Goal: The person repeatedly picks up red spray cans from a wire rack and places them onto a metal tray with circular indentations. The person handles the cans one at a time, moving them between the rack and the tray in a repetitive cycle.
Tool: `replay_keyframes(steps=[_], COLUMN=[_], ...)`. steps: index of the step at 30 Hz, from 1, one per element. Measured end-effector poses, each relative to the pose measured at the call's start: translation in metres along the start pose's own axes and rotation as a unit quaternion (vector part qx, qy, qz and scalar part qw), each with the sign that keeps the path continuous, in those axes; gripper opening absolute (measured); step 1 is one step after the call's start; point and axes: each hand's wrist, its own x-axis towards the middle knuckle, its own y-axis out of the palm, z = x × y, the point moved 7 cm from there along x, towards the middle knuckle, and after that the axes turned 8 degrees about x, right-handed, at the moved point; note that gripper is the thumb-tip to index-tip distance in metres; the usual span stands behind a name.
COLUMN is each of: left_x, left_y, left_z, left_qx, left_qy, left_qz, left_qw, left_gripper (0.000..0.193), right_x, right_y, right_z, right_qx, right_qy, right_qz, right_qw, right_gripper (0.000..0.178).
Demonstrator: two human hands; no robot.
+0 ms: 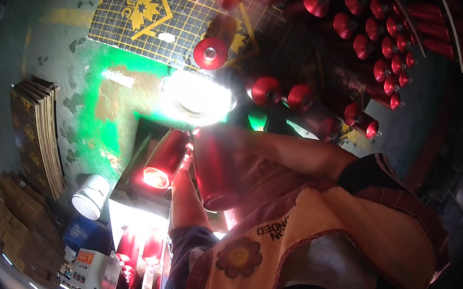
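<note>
Two red metal cylinders are close in front of me, under a glaring white lamp (197, 98). The left cylinder (166, 152) is tilted, with its bright round end towards the lower left. My left hand (186, 160) is closed against its right side, and only part of the fingers shows. The other cylinder (215, 172) is between my forearms, its rounded end pointing down towards my apron. My right forearm (296, 151) reaches across to its upper part, where shadow and blur hide the right hand and its fingers.
Many red cylinders with silver necks (344, 25) stand at the far right; one (210, 53) stands alone on a black gridded board (138, 17). At left are a stack of boards (40, 136), a white bucket (92, 197), brown cartons (18, 222) and a control box (88, 270).
</note>
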Motion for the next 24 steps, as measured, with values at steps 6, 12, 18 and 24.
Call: replay_keyframes(steps=[6,12,18,24], left_x=[-0.014,0.006,0.087,0.12], left_y=[0.07,0.233,0.306,0.315], left_z=[-0.13,-0.214,-0.127,-0.097], left_qx=[0.237,0.568,0.721,0.754], left_qy=[0.171,0.455,0.587,0.526], left_qz=[-0.072,-0.053,-0.059,-0.059], left_qw=[0.954,0.683,0.364,0.39], left_gripper=[0.037,0.034,0.043,0.044], right_x=[-0.127,-0.243,-0.17,-0.151], right_y=[0.071,0.13,0.051,0.013], right_z=[0.161,0.259,0.253,0.249], right_qx=[-0.255,-0.663,-0.743,-0.76], right_qy=[-0.341,-0.526,-0.533,-0.485], right_qz=[-0.004,-0.185,-0.278,-0.305], right_qw=[0.905,0.499,0.294,0.307], right_gripper=[0.052,0.042,0.041,0.041])
